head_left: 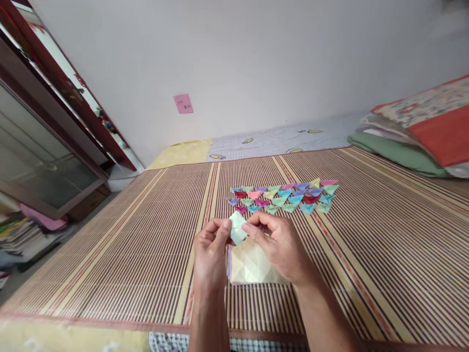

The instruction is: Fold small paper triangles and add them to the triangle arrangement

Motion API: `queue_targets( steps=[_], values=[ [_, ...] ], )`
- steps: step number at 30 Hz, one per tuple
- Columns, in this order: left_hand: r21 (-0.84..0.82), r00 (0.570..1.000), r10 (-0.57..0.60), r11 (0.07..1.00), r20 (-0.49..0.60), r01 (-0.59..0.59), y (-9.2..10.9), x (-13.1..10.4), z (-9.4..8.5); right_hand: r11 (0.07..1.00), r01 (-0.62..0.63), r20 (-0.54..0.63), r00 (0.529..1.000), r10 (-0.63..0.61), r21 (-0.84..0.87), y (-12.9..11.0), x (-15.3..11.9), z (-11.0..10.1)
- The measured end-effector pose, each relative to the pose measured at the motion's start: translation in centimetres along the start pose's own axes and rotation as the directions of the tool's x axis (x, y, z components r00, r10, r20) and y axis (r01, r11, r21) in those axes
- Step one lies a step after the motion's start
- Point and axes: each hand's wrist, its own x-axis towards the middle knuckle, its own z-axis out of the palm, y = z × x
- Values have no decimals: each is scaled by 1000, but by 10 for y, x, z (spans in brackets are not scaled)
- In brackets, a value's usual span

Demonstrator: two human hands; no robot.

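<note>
Between my two hands is a small pale green folded paper (pixel 237 229), held up in a diamond shape. My left hand (pixel 212 247) pinches its left corner between thumb and fingers. On the opposite corner, my right hand (pixel 280 244) grips with thumb and forefinger. Below them lies a stack of creased square paper sheets (pixel 252 266), a pale yellow one on top, partly covered by my right hand. Just beyond my hands, several small folded paper boats (pixel 280 200) in many colours stand in rows.
A striped bamboo mat (pixel 146 249) covers the bed. Folded bedding (pixel 432 127) is piled at the far right. Behind the mat rises a white wall with a pink note (pixel 183 103). At the left is a glass-panelled door (pixel 40 151), with stacked books (pixel 22 234) on a low surface.
</note>
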Motion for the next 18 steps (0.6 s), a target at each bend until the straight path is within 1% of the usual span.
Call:
queue_targets(
  steps=[3,7,12,18],
  values=[
    [-15,1000,-2,1000,-16,1,-1,1,-2,1000,14,12,1000,-13,-27,-1,0,-2],
    [28,999,13,1000,-37,-12,-1,2,-4,994,49,-3,999,-50,-103,0,-1,-2],
    [40,1000,-2,999,-6,2,-1,2,-5,984,88,-5,996,-90,-155,-1,0,-1],
    [65,999,3,998,33,-5,1,0,-3,990,67,27,998,-64,-123,-2,-1,-4]
  ],
)
